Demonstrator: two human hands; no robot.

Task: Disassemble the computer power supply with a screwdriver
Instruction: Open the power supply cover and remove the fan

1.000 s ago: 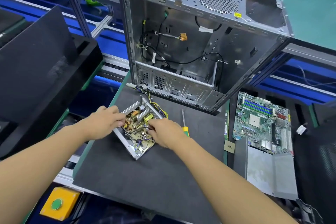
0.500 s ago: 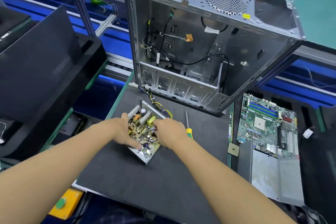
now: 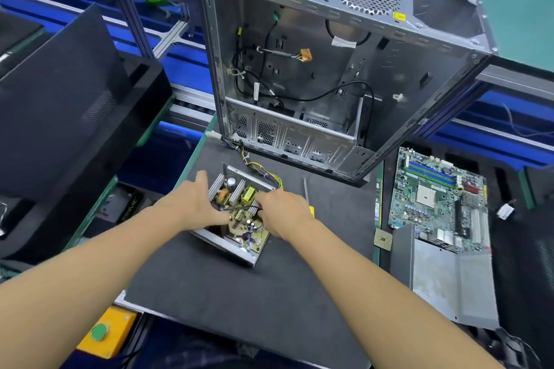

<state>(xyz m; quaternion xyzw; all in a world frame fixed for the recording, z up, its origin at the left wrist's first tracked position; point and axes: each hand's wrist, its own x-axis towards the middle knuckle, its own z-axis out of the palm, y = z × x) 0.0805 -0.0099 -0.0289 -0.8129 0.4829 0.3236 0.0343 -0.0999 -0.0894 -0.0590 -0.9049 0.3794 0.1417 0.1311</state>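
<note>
The left hand [image 3: 192, 207] has moved from the outer edge of the power supply [image 3: 236, 216] onto its circuit board, joining the right hand [image 3: 281, 211]. Both grips close on the board, probably to lift it. The supply sits on the counter [image 3: 239, 293], screwdriver [image 3: 307, 192] untouched just beside.

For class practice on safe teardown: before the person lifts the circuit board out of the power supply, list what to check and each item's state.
1. Cover off, circuit board exposed: ok.
2. Both hands on the unit, left hand, right hand: ok.
3. Screwdriver set down on the mat: ok.
4. Board screws all removed: cannot tell.
5. Cable bundle clear of the computer case: not ok, it trails to the case's foot.
</note>
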